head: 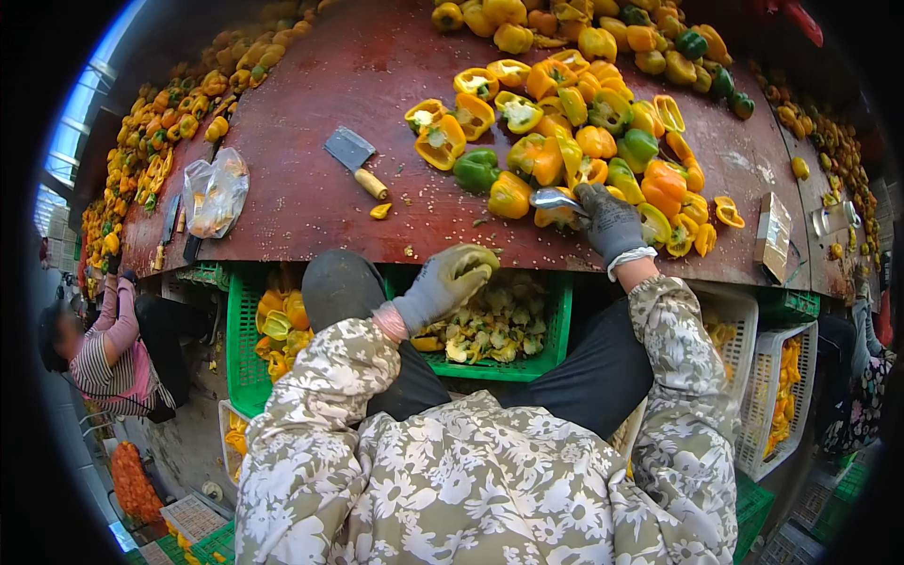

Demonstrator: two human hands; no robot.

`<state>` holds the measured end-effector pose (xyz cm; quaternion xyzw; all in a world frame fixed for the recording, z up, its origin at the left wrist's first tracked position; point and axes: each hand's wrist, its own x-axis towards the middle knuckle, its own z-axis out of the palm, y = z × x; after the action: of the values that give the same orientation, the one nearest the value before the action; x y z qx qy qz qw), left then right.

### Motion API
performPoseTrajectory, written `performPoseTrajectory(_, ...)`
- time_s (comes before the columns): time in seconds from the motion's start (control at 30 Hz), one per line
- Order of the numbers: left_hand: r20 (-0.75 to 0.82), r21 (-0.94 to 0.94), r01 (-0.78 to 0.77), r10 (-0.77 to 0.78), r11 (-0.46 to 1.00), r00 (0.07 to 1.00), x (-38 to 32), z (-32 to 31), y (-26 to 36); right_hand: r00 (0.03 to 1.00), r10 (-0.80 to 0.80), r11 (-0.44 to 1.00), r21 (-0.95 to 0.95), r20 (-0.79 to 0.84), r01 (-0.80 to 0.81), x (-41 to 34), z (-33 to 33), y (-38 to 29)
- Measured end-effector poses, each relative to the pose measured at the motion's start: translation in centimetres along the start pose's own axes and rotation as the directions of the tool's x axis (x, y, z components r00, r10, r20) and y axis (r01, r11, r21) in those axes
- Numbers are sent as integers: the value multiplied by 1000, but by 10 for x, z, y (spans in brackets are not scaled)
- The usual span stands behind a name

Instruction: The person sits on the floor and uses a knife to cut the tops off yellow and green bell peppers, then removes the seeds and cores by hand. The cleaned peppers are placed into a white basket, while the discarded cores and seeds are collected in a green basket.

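My right hand (613, 217), in a dark grey glove, grips a metal spoon (554, 198) at the near edge of a pile of halved bell peppers (551, 152), yellow, orange and green. The spoon's bowl points left, against a yellow pepper (510, 195). My left hand (446, 282), in a grey glove stained yellow-green, hovers with curled fingers at the table's near edge. Whether anything lies inside its fingers is hidden. Below it, a green plastic crate (563, 318) between my knees contains cut pepper cores (494, 328).
A cleaver (351, 150) with a wooden handle lies on the red table (304, 191), left of the peppers. Whole peppers (600, 44) are heaped beyond. A plastic bag (215, 192) and a cardboard box (772, 236) lie at the sides. Another person (116, 353) works at far left.
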<state>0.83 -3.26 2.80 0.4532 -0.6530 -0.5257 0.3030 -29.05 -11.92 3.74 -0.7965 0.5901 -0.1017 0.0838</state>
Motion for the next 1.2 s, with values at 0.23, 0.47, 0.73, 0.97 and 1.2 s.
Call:
performPoseTrajectory(0.23, -23, -746, 11, -42, 666, 999, 16, 2, 10, 996, -65, 885, 465, 64, 28, -14, -11, -60)
performPoseTrajectory(0.47, 213, -963, 211, -9, 167, 977, 12, -6, -24, 986, 156, 503, 864, -54, -32, -34, 40, -112)
performPoseTrajectory(0.73, -209, -916, -161, -94, 368, 973, 25, 0, -15, 964, 58, 772, 623, -260, 121, -43, 47, -132)
performPoseTrajectory(0.97, -401, -796, -288, -108, 533, 910, 32, 0, -14, 974, 66, 904, 427, -217, 34, -30, 72, -110)
performPoseTrajectory(1.2, -606, -577, -382, -64, 722, 793, 33, 9, -7, 997, 81, 755, 653, -6, -57, -35, 71, -138)
